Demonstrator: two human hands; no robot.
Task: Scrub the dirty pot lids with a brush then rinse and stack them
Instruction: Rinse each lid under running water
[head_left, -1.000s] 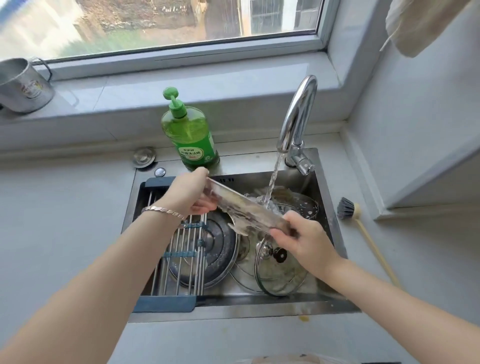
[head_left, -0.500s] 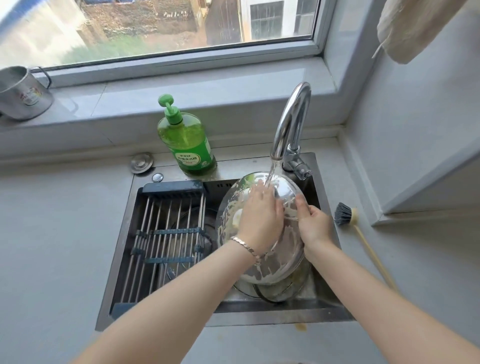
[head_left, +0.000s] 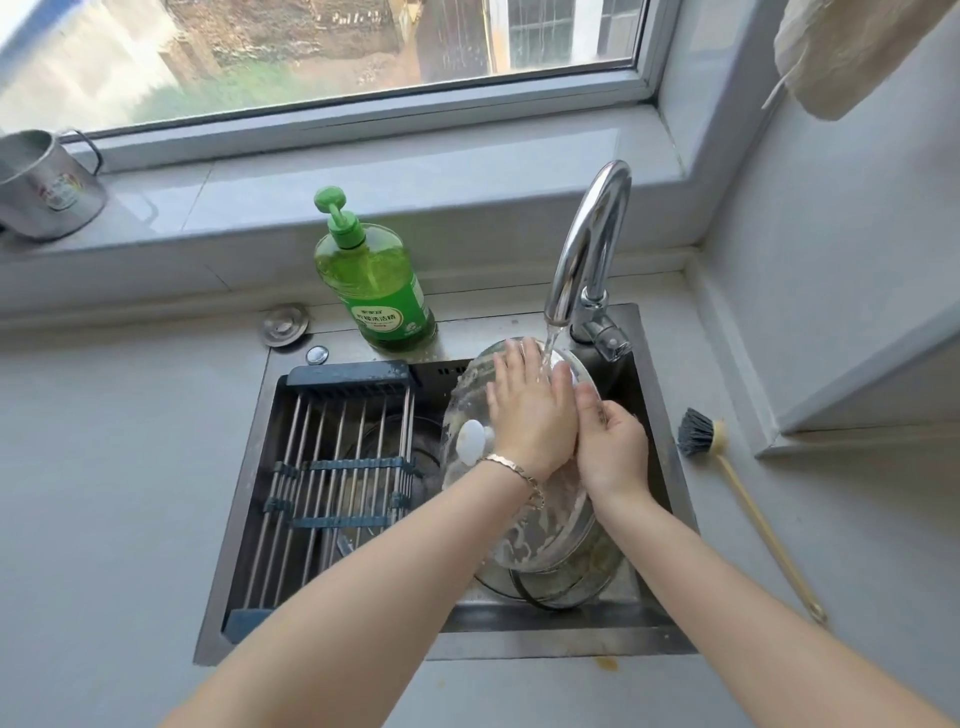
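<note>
Glass lid (head_left: 550, 535) is mid-rinse, sudsy below the left hand (head_left: 530, 410), fingers flat; right hand (head_left: 613, 457) grips its rim; stacking remains.

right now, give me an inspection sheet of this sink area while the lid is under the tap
Surface: grey countertop around a steel sink.
Job's things: soapy round glass pot lid with white knob tilted under running water; more glass lids below it in the sink; dark-bristled wooden-handled brush lying on the counter, right of the sink.
Clutter: green pump bottle of dish soap, round metal drain plug, blue-framed wire rack across the sink's left half.
Grippers: left hand flat on the lid; right hand grips its rim.
Cables: nothing seen.
Surroundings: curved chrome tap, window, steel mug on the sill, pale cloth hanging upper right.
</note>
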